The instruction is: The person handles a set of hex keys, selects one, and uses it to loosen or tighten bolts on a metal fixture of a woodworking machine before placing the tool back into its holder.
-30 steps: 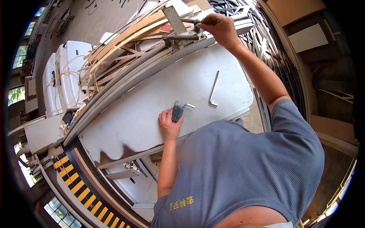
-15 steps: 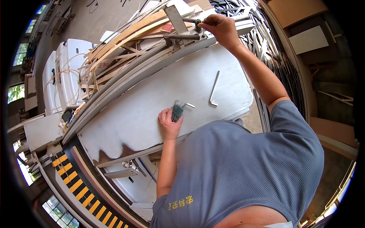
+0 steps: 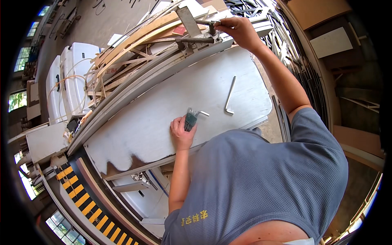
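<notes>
Only my right hand [image 3: 241, 33] has shifted, slightly rightward at top centre, thumb and fingertips pinching the metal fitting [image 3: 212, 30]. Near the frame's middle, my left hand [image 3: 181, 132] curls around the green key holder [image 3: 190, 121] — probably light, stiff and smooth, best held by its body. A loose hex key [image 3: 230, 96] lies right of centre; scrap wood [image 3: 157, 27] and a metal plate [image 3: 188, 21] crowd the fitting's left.

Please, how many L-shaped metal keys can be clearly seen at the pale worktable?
2. One loose key lies on the right part of the worktable; another key sticks out of the dark green holder in the left hand. More may be hidden in the holder.
</notes>
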The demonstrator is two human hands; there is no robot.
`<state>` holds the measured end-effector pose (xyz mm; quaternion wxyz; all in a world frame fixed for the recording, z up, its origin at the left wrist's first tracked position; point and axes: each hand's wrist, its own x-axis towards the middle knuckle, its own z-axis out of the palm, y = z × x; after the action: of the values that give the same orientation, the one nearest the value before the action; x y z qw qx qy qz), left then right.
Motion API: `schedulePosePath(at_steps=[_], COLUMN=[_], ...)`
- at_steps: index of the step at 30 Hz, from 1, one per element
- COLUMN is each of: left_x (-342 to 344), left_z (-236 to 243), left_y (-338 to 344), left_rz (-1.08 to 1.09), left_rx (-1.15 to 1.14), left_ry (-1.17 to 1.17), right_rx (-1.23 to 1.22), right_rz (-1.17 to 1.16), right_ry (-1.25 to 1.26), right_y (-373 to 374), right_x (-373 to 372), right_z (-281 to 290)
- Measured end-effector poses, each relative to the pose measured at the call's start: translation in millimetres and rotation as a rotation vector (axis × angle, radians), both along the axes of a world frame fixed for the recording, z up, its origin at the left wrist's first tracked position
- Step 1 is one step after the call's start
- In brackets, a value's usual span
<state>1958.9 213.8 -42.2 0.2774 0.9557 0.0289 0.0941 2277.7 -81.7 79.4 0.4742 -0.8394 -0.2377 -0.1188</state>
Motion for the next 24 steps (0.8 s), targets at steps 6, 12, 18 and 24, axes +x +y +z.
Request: schedulePosePath(at_steps=[6,12,18,24], left_x=[0.4,-0.8,3.0,105.8], left_z=[-1.1,-0.5,12.6,123.7], left_y=[-0.1,0.3,6.2,-1.1], left_rz=[-0.003,0.003,-0.055,-0.161], left_rx=[-0.006,-0.005,-0.106,-0.257], left_ry=[0.004,0.017,0.100,-0.175], right_rx=[0.303,0.017,0.071,0.028], right_rz=[-0.025,-0.063,-0.008,0.062], right_ry=[0.103,0.021,-0.010,-0.014], right_y=[3.1,10.0,1.0,-6.4], right_x=[-0.5,-3.6,-0.3,8.5], right_z=[-23.6,-9.4,-15.0,-22.0])
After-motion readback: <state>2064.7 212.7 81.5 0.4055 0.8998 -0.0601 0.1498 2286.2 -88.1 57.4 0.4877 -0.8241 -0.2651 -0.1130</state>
